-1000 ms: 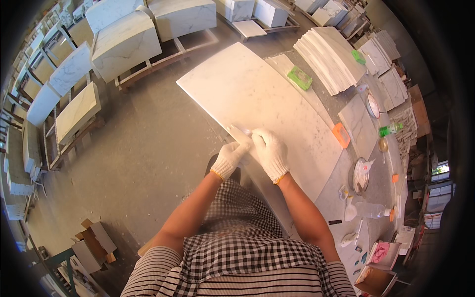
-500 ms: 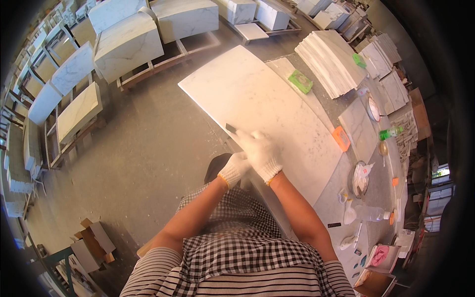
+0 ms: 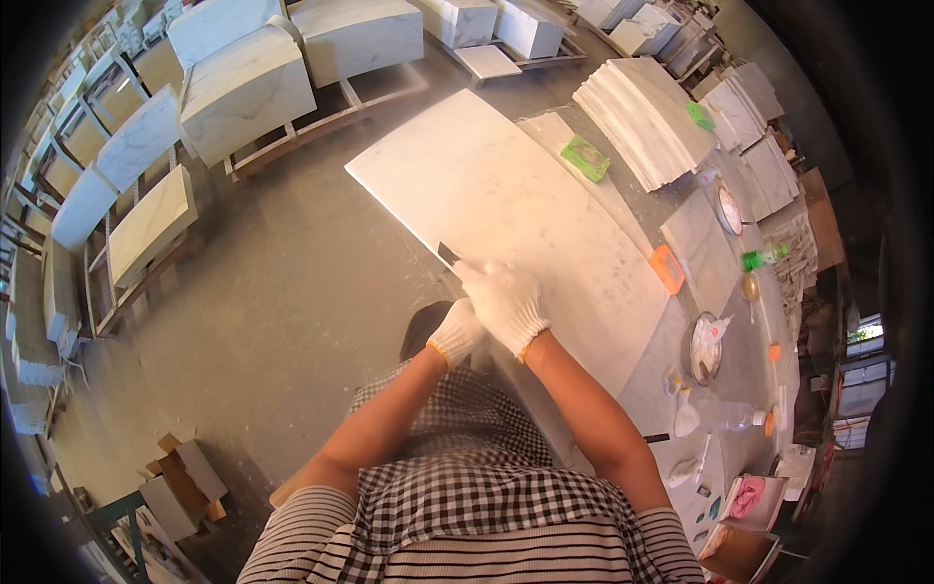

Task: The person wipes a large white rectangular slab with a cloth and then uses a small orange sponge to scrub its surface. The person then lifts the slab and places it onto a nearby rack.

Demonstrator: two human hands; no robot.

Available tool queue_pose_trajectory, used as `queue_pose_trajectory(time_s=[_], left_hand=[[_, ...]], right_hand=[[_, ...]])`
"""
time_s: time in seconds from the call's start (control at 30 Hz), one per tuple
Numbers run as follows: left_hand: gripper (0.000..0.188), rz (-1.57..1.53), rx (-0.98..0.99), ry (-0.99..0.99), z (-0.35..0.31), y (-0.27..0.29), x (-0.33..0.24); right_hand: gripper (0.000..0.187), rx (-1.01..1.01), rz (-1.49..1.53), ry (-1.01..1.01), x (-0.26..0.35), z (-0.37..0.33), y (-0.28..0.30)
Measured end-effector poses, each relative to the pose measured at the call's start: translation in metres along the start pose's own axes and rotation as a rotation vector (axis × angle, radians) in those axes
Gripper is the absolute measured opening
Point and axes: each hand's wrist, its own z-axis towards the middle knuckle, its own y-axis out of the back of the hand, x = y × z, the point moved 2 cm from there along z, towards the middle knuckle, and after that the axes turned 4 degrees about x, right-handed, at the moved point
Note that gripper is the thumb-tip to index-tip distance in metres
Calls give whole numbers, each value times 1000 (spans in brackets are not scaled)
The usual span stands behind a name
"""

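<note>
A large white marble slab (image 3: 545, 214) lies in front of me, its left edge running close to my hands. My right hand (image 3: 501, 300), in a white knitted glove, is closed around a small dark flat-bladed tool (image 3: 448, 255). The blade sticks out past the fingers, at the slab's left edge. Just below and left of it is my left hand (image 3: 455, 331), also gloved, beside the slab's edge. Its fingers are mostly hidden by the right hand, so whether it grips anything does not show.
Right of the slab are an orange block (image 3: 666, 270), a green sponge-like block (image 3: 586, 158), a round dish (image 3: 707, 348) and a clear plastic bottle (image 3: 730, 417). Stacked marble strips (image 3: 642, 122) stand beyond. Marble blocks on racks (image 3: 243, 97) line the far left; a cardboard box (image 3: 183, 487) sits lower left.
The dark blade has turned to a steeper slant at the slab's edge, and my right hand has shifted slightly left. My left hand stays nearly in place. The whole view has shifted a little.
</note>
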Motion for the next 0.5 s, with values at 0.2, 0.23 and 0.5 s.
queue_pose_trajectory(time_s=[0.2,0.23,0.5], left_hand=[[44,-327,24,67,0,-3,3],[45,-334,32,75,1,-3,4],[42,-291,1,70,5,-4,7]], right_hand=[[29,-131,411,-110,-16,-4,4],[30,-113,365,-134,-17,-3,3],[29,65,88,-58,-10,4,9]])
